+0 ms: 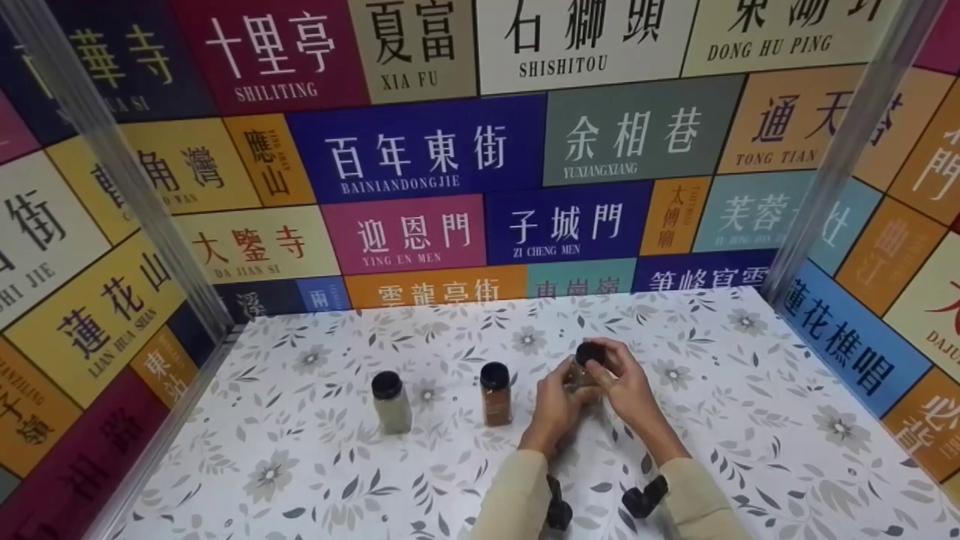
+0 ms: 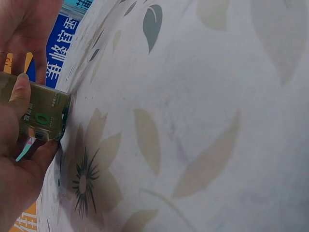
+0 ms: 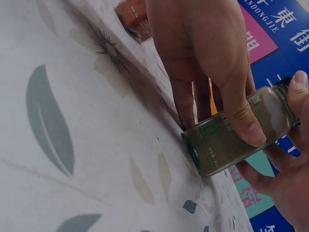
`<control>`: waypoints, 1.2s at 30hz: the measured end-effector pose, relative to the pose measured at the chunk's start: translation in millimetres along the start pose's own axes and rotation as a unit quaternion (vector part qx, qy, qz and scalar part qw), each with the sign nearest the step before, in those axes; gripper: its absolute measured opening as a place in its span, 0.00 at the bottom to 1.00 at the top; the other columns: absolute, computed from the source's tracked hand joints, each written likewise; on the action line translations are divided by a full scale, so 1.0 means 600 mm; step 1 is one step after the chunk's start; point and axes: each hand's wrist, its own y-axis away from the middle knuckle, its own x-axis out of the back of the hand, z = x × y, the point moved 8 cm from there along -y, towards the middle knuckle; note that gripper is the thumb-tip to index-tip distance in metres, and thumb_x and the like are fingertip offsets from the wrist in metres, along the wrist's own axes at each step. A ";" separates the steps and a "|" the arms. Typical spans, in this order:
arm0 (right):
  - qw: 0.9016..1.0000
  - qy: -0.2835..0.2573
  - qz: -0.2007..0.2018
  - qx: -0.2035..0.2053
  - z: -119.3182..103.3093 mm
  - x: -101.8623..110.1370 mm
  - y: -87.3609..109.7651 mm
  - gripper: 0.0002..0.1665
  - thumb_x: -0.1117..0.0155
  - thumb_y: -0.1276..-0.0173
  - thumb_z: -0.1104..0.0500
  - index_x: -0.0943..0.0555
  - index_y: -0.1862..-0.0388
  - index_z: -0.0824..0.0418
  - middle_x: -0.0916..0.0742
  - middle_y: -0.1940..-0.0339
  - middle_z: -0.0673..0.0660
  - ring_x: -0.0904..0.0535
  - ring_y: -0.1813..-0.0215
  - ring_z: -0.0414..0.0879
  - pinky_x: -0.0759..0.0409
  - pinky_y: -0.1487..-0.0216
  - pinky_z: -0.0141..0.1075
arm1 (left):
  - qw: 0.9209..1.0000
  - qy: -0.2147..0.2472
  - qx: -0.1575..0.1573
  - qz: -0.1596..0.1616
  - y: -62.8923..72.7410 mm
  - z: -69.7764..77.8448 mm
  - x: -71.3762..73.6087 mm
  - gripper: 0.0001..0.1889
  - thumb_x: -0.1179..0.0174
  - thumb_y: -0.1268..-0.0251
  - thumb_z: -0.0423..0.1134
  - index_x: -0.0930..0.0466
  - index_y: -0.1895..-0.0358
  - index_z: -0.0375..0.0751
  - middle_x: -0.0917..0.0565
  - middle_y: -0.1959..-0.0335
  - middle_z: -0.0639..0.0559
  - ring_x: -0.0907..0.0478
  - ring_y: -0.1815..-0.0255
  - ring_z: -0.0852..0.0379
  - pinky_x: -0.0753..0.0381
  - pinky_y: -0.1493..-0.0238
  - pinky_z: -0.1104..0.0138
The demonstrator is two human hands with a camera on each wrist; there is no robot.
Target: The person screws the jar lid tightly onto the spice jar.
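A clear glass spice jar [image 3: 217, 142] of brownish-green powder stands at the right of the table's middle. My left hand [image 1: 553, 403] grips its body, the thumb pressed along the side in the right wrist view. My right hand [image 1: 634, 386] pinches the black cap [image 1: 589, 352] at the top between thumb and fingers. Close to the cloth, the jar's base shows below the left fingers in both wrist views. Left of my hands stands a jar of reddish-orange spice [image 1: 496, 407] with a black cap. Further left is a black-capped jar of pale green powder [image 1: 394, 414].
A white cloth with grey and beige flowers [image 1: 315, 360] covers the table. Behind and beside it rise walls of coloured sign panels [image 1: 416, 146]. Clear upright posts stand at the left [image 1: 142, 180] and right [image 1: 840, 165] back corners.
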 end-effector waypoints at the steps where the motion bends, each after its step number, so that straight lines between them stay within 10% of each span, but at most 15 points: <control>1: 1.000 -0.002 0.000 -0.003 0.000 0.000 0.000 0.25 0.41 0.26 0.62 0.30 0.31 0.61 0.21 0.31 0.64 0.24 0.33 0.40 0.18 0.49 0.24 | 1.000 0.000 0.001 -0.002 -0.001 -0.001 -0.001 0.31 0.29 0.41 0.42 0.24 0.32 0.54 0.16 0.39 0.53 0.22 0.35 0.58 0.24 0.32 0.61; 12: 1.000 -0.017 0.005 -0.011 0.007 0.000 0.001 0.26 0.40 0.27 0.65 0.33 0.32 0.64 0.22 0.31 0.67 0.23 0.40 0.29 0.16 0.52 0.27 | 1.000 -0.001 -0.026 0.009 -0.001 0.002 0.000 0.28 0.28 0.43 0.42 0.21 0.37 0.56 0.15 0.41 0.55 0.21 0.38 0.59 0.22 0.34 0.61; 22: 0.999 0.014 0.019 -0.035 0.007 0.003 -0.002 0.29 0.35 0.30 0.64 0.35 0.35 0.67 0.22 0.32 0.70 0.28 0.28 0.60 0.23 0.46 0.21 | 0.999 -0.016 -0.051 0.013 0.000 0.006 0.001 0.19 0.28 0.43 0.42 0.18 0.47 0.54 0.12 0.55 0.56 0.18 0.53 0.64 0.19 0.49 0.69; 36: 0.999 -0.001 -0.021 -0.037 0.006 0.002 0.008 0.35 0.43 0.23 0.59 0.39 0.21 0.54 0.27 0.26 0.66 0.31 0.26 0.60 0.21 0.46 0.25 | 0.998 -0.015 -0.062 0.020 0.001 0.006 0.003 0.26 0.28 0.44 0.45 0.19 0.40 0.49 0.12 0.47 0.52 0.17 0.44 0.58 0.19 0.41 0.66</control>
